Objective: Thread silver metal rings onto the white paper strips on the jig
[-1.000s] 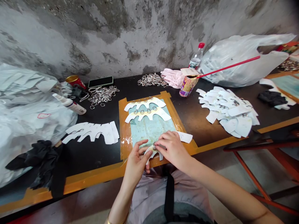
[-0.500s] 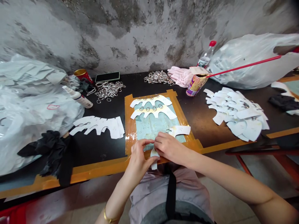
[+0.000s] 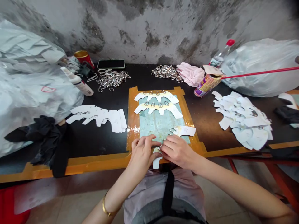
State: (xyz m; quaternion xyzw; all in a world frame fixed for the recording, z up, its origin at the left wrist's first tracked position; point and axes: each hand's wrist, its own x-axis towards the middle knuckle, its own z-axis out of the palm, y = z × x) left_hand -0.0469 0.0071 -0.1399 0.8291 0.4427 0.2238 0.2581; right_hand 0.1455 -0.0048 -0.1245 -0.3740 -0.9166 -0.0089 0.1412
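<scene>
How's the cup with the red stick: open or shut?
Open: the cup's lid is raised, and the red stick juts from its mouth.

Ring piles lie behind the mat, a cutout stack left, a cutout heap right.

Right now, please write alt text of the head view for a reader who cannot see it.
The left hand grips a partly hidden white piece at the near edge of a taped mat, the right hand close against it. Two curved pieces with metal rings lie farther up the mat. Behind, ring piles lie on a black table.
</scene>
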